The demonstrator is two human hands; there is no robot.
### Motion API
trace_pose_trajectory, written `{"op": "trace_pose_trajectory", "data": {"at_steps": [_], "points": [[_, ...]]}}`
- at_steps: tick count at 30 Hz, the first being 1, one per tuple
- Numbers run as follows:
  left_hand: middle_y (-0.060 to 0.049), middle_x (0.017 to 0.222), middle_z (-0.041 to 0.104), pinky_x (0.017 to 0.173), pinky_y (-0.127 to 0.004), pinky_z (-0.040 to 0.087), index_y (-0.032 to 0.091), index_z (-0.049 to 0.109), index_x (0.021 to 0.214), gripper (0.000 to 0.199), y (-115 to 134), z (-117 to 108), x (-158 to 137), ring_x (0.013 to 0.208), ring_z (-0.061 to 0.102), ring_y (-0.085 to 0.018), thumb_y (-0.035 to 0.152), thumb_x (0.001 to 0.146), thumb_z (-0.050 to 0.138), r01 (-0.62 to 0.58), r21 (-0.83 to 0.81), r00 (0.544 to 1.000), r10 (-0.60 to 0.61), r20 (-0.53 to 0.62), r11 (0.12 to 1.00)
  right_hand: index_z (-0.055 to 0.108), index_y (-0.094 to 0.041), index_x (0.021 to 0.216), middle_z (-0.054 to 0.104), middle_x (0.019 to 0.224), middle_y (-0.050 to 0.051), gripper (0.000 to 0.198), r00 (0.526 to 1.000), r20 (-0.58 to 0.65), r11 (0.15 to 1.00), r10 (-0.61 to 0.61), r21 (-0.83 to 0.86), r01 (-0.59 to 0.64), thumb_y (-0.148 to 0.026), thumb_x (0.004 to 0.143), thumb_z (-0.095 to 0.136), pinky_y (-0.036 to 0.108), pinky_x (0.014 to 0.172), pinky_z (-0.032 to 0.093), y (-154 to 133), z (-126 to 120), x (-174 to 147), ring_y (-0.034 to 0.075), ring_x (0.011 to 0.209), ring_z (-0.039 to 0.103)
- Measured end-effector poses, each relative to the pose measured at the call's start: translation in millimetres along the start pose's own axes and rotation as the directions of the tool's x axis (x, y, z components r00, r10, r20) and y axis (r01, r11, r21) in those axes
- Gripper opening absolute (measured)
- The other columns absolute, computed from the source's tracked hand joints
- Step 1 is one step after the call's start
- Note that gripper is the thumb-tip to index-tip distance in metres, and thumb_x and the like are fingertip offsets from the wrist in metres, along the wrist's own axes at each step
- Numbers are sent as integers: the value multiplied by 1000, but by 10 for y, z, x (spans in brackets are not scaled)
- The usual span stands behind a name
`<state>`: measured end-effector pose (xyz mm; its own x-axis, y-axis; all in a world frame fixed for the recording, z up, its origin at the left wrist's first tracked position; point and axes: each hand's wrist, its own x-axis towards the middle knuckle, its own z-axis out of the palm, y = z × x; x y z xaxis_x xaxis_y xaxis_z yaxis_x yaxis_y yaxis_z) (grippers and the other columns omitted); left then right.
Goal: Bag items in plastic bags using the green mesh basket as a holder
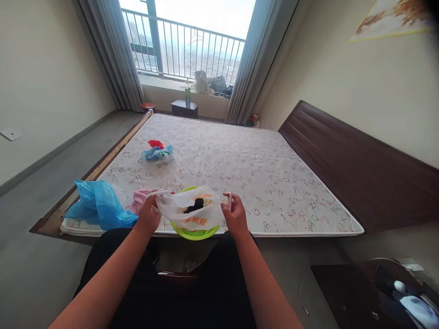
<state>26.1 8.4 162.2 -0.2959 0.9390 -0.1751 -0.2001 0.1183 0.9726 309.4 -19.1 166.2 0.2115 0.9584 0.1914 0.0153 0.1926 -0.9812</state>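
A white plastic bag [178, 208] with orange lettering is stretched between my two hands, its mouth spread toward me. Closed on its left edge is my left hand [150, 214]; my right hand [236, 214] pinches the right edge. Something black [196, 205] shows inside the bag, its kind unclear. Under the bag is a green basin [195, 235], partly hidden, at the mattress edge in front of my knees. Beside my left hand lies a pink cloth [137, 201], and left of that a crumpled blue plastic bag [103, 203].
The letter-printed mattress [219, 155] bears a small heap of blue plastic [157, 153] and a red bag [155, 143]. A dark headboard [343, 160] borders it on the right. A dark cabinet [356, 297] stands at lower right, a nightstand [184, 109] near the window.
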Motion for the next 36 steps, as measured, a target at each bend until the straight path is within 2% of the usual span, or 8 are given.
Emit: {"op": "trace_pose_trajectory", "data": {"at_steps": [3,6,13,16,21,27,31,36], "points": [[-8,92,71,82,-38,55,22,69,89,30,41,177,-153,94,67,-29,48,73,70,-118,73,979,103,178,990,68,-25,114,64,135,9,40,962,231,982,-145,-85,168,-31,76,79,35,90,52,-170,250,-94,24,113,63],[-7,95,71,90,-38,52,20,70,93,29,57,331,-340,96,66,-28,43,76,70,-299,210,872,177,457,931,68,-26,109,70,122,6,34,932,344,977,-109,-138,166,-28,77,78,36,95,50,-267,471,-142,23,110,65],[-6,105,70,91,-36,52,20,61,110,35,-221,264,-574,101,66,-24,41,84,68,-412,412,848,176,501,813,62,-23,92,67,85,-4,14,965,230,987,124,68,-143,-29,81,68,24,57,44,-161,431,-60,9,58,53],[-6,111,72,89,-35,52,21,66,118,41,-235,194,-576,100,67,-24,44,84,70,-476,487,764,69,642,732,58,-24,91,62,81,-6,21,960,206,923,190,296,-246,-30,78,73,22,48,39,-79,396,-37,5,48,43],[-4,85,71,79,-31,49,20,74,85,24,-134,265,-492,83,64,-21,41,90,64,-583,475,660,44,750,660,53,-25,95,61,85,-7,29,961,162,866,225,419,-273,-37,79,75,19,42,31,38,409,-9,2,43,30],[-9,97,75,86,-35,53,18,74,86,36,-200,456,-270,93,68,-25,53,87,68,-269,30,902,240,359,963,53,-26,117,65,129,7,52,895,427,987,131,-141,-77,-49,79,77,30,75,52,129,177,126,16,88,66],[-6,79,71,87,-39,55,18,66,72,45,-165,540,-75,88,70,-25,62,81,70,-110,-358,982,158,106,927,53,-25,130,71,117,9,66,825,484,740,292,-661,126,-47,75,83,34,83,48,248,142,105,26,102,67],[5,57,50,90,-39,56,20,51,67,47,-99,404,-3,64,57,-14,55,78,79,-76,-457,989,126,80,886,62,-28,124,75,108,5,35,827,478,554,297,-791,259,-46,94,65,29,76,44,355,232,3,23,97,70]]}}
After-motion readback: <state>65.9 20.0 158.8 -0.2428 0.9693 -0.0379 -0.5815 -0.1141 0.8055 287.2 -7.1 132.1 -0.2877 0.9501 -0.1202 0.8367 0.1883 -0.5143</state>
